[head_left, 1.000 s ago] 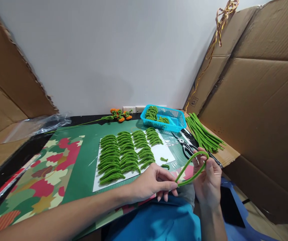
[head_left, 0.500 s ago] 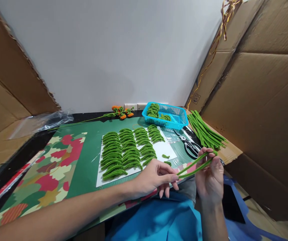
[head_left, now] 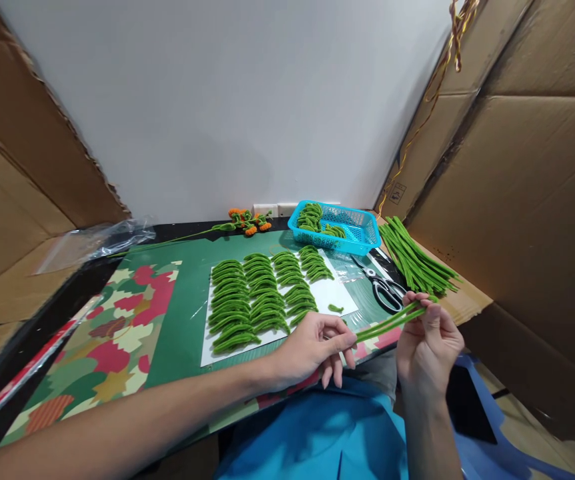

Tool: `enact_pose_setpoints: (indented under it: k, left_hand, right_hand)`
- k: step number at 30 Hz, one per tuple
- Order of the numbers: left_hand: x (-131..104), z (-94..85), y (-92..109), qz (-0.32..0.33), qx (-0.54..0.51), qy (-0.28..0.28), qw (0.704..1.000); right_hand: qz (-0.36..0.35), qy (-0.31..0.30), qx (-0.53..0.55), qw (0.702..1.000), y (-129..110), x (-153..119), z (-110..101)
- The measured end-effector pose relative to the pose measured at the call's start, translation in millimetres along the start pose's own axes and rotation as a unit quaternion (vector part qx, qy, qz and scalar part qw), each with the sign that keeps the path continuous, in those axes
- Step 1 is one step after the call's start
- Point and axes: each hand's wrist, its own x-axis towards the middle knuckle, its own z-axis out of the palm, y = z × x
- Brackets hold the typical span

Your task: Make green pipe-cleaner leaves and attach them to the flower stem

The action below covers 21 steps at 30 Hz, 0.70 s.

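Note:
A folded green fuzzy stem [head_left: 385, 326] stretches between my two hands over the table's front edge. My left hand [head_left: 320, 348] pinches its left end between thumb and finger. At its right end, the bend is gripped by the fingers of my right hand [head_left: 430, 337]. Behind my left hand, rows of short curved green pieces [head_left: 267, 300] lie on a white sheet [head_left: 332, 291]. One small green piece [head_left: 336, 309] sits apart on the sheet. Black-and-white scissors [head_left: 385, 288] lie behind my right hand.
A blue basket [head_left: 360, 233] holding green pieces stands at the back, with long green stems [head_left: 417, 260] to its right. Orange flowers [head_left: 250, 223] lie by the wall. Cardboard panels [head_left: 542, 200] flank both sides. A clear plastic bag [head_left: 97, 243] rests at the left.
The two strands of the stem are closer together. My right hand has turned and moved slightly right, still gripping the bend. The view has shifted a little.

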Motion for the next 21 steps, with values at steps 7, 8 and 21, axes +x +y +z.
enact_pose_setpoints:
  k: [7, 8, 21]
  left_hand:
    - [-1, 3.0, 2, -0.001, -0.003, -0.005, 1.0]
    - [-1, 2.8, 3, 0.0, -0.003, -0.004, 1.0]
    - [-2, 2.4, 5, 0.006, -0.012, 0.004, 1.0]
  right_hand:
    - [0.02, 0.059, 0.004, 0.998, 3, -3, -2]
    - [0.032, 0.061, 0.005, 0.998, 4, -2, -4]
    - [0.172, 0.052, 0.071, 0.981, -3, 8, -15]
